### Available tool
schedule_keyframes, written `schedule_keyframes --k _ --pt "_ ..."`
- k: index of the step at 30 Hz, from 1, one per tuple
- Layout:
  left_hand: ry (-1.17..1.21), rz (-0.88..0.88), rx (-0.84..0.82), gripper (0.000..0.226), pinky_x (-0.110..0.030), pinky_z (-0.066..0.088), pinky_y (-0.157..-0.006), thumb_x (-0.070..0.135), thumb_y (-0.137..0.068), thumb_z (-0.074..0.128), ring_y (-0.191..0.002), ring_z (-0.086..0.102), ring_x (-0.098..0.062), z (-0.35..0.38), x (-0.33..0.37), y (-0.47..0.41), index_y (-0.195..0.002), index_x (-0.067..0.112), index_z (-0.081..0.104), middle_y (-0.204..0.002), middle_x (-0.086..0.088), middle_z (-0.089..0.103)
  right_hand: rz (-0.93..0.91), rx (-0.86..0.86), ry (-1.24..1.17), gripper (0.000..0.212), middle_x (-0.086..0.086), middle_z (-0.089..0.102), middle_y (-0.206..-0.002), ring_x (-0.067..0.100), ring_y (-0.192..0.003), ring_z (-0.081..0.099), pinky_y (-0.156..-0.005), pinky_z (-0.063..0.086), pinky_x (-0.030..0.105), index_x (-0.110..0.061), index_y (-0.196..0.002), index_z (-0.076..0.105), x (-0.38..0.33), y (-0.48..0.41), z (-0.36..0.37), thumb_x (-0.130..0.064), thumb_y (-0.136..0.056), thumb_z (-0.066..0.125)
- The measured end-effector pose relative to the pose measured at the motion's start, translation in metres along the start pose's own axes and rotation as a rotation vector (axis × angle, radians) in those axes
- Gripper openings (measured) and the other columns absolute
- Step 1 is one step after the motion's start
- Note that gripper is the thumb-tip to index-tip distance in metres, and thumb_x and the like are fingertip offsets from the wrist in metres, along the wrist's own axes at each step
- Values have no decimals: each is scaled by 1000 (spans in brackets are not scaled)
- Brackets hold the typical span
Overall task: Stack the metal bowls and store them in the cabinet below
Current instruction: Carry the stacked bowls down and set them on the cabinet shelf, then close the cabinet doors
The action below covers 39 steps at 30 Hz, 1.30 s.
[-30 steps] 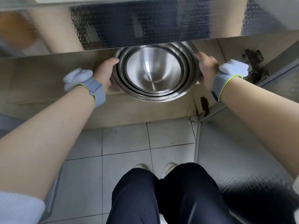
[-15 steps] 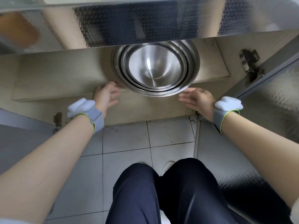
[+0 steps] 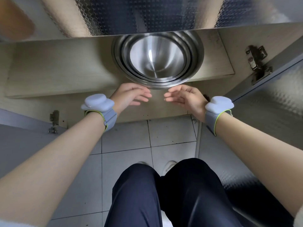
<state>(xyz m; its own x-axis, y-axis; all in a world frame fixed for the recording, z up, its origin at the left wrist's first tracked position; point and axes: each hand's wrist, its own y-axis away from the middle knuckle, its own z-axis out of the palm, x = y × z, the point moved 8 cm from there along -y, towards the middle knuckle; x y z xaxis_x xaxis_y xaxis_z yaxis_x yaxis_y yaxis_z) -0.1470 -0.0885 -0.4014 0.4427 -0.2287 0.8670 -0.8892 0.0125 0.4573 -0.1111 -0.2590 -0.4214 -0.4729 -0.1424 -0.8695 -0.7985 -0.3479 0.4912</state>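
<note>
A nested stack of metal bowls [image 3: 157,59] rests on the wooden cabinet shelf [image 3: 57,69] under the steel counter, its near rim jutting slightly over the shelf's front edge. My left hand [image 3: 131,95] hovers just in front of the stack's near rim, fingers apart and holding nothing. My right hand [image 3: 185,97] mirrors it on the right, fingers spread and empty, fingertips nearly meeting the left hand's. Neither hand grips the bowls.
The steel counter front [image 3: 147,15] overhangs the cabinet. An open cabinet door [image 3: 270,99] with a hinge [image 3: 257,63] stands at the right, another door [image 3: 19,140] at the left. My dark trouser legs [image 3: 164,194] and a tiled floor [image 3: 127,141] lie below.
Both hands have let go of the bowl stack, drawn back from its sides and come together in front of its near rim. The stack stays on the shelf.
</note>
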Motion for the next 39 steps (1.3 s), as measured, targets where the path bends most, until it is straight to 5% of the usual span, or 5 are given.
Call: schedule_keyframes --k 4,12,19,27,39 --pt "-1 14 35 21 -35 50 -93 15 -93 45 -91 67 -18 -5 11 -14 -102 12 64 -105 -9 69 -1 33 -27 35 -6 72 -65 6 -62 68 -90 47 31 -15 -76 58 -11 -17 -1 3 -92 34" --pt "21 33 127 20 -25 50 -76 14 -91 45 -80 65 -11 -21 29 -47 -80 23 59 -100 -8 67 -34 100 4 29 4 62 -79 7 -56 64 -66 41 23 -15 -76 54 -42 -43 3 3 -91 36" --pt "45 16 158 14 -24 51 -74 14 -89 48 -86 65 -17 -26 31 -52 -99 18 57 -100 -6 65 -21 126 46 19 0 59 -84 14 -68 58 -76 43 27 -12 -101 50 -49 -47 14 -1 -91 39" --pt "11 -118 166 18 -30 47 -83 14 -94 44 -89 62 -20 -44 -24 10 -106 15 56 -105 -10 63 103 -102 276 15 3 61 -102 16 -84 60 -93 42 32 -16 -105 50 -14 -12 64 -10 -93 43" --pt "116 -393 289 19 -26 47 -77 16 -94 43 -80 63 -12 -81 -165 170 -106 15 57 -87 0 66 186 -408 493 13 1 60 -103 15 -93 57 -75 41 23 -19 -102 49 58 74 202 -14 -94 40"
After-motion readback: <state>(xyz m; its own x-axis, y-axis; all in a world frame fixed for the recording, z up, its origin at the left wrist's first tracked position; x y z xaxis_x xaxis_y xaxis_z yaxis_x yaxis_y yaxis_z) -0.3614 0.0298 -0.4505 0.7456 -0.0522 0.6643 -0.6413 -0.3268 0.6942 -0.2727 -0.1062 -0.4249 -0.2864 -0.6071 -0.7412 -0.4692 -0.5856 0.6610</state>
